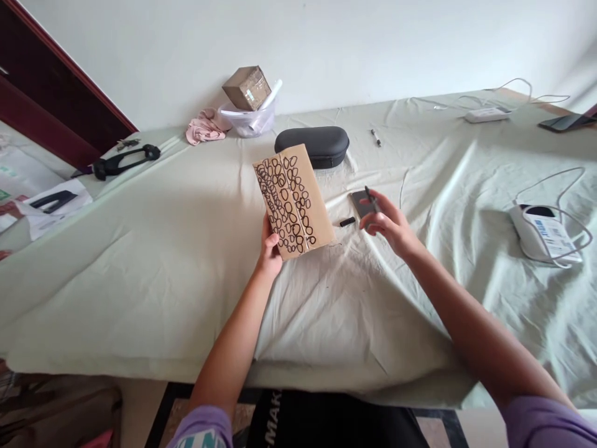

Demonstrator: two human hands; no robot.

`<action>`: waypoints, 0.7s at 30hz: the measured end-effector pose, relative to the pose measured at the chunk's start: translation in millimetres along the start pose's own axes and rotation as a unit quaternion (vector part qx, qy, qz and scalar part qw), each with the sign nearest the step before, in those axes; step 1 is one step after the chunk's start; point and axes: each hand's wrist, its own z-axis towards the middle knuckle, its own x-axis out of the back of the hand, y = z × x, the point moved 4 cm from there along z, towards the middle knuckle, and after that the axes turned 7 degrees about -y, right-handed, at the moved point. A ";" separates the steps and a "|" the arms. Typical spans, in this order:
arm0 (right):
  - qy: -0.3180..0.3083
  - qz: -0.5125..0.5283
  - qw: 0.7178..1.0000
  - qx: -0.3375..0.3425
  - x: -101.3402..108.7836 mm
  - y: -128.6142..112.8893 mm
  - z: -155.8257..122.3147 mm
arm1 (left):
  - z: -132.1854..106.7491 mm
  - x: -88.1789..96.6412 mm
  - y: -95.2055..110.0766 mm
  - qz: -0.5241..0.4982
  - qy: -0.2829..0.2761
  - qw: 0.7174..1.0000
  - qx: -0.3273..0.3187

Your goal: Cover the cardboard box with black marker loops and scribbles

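Observation:
My left hand grips the lower left edge of a brown cardboard piece covered with black hand-drawn ovals, holding it tilted up above the cloth-covered table. My right hand is closed around a black marker, its tip pointing up and away, just right of the cardboard. The marker's black cap lies on the cloth between my hands. A small dark flat object lies under the right hand's fingers.
A black oval case sits behind the cardboard. Farther back are a plastic bag with a small box, a pink cloth and a pen. A white device with cables lies right; a black tool left.

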 end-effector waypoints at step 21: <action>-0.028 -0.415 0.907 -0.060 -12.3 48.0 -8.9 | 1.3 -6.0 1.7 0.024 -0.030 0.999 -0.028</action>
